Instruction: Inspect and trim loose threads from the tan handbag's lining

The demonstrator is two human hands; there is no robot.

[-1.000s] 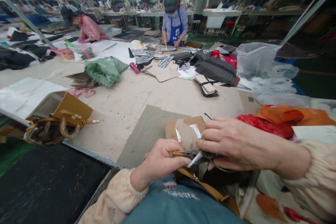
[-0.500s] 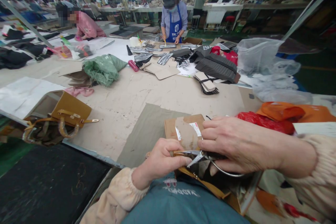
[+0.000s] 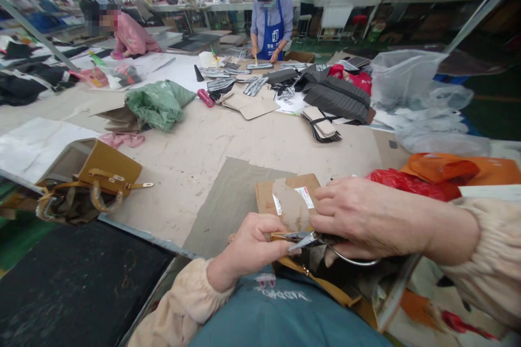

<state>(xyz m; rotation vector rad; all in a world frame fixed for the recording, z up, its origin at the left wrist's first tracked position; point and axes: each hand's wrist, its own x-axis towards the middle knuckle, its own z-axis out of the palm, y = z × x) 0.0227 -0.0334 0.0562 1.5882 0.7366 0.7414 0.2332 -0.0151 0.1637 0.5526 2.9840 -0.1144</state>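
Note:
My right hand (image 3: 358, 219) is closed on a pair of scissors (image 3: 303, 241), whose blades point left toward my other thumb. Thumb and fingers of my left hand (image 3: 254, 243) pinch the edge of a mustard-yellow bag (image 3: 331, 286) that lies open against my apron. The blades are at that edge, close to my left thumb; they stand less far apart than before. Part of the bag is hidden by my right hand. Just beyond both hands sits a cardboard box (image 3: 266, 198) with tape and white labels.
A second mustard bag (image 3: 112, 165) stands at the left table edge. Red plastic (image 3: 402, 187) and orange cloth (image 3: 480, 171) lie at right. Farther back are a green sack (image 3: 158, 103) and bundled dark pieces (image 3: 336, 100). Across the table a person in a blue apron (image 3: 273, 32) works.
The scissor blades have drawn closer together near my left thumb. My left hand keeps its pinch on the bag's edge. The view has shifted slightly.

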